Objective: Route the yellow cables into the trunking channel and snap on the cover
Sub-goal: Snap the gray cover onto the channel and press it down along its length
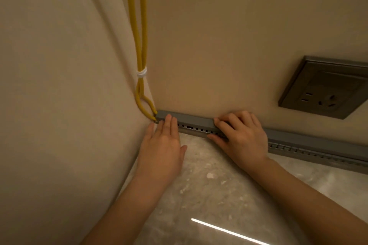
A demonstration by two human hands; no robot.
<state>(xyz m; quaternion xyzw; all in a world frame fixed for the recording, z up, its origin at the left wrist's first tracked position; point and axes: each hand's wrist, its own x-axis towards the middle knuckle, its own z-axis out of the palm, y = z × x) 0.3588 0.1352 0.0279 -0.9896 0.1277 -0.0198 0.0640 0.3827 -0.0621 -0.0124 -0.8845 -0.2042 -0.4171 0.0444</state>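
Observation:
Two yellow cables [141,42] hang down the wall corner, bound by a white tie [142,73], and enter the left end of a grey trunking channel [318,150] that runs along the foot of the wall. A grey cover [195,120] lies on top of the channel. My left hand [162,145] lies flat with fingers straight, fingertips pressing on the cover's left end beside the cables. My right hand [242,135] is curled over the cover further right, fingers on top and thumb under the slotted side.
A dark grey wall socket [324,87] sits on the wall above the channel at the right. A beige wall closes the left side. Below the channel lies a pale marbled surface [209,195] with a bright light reflection.

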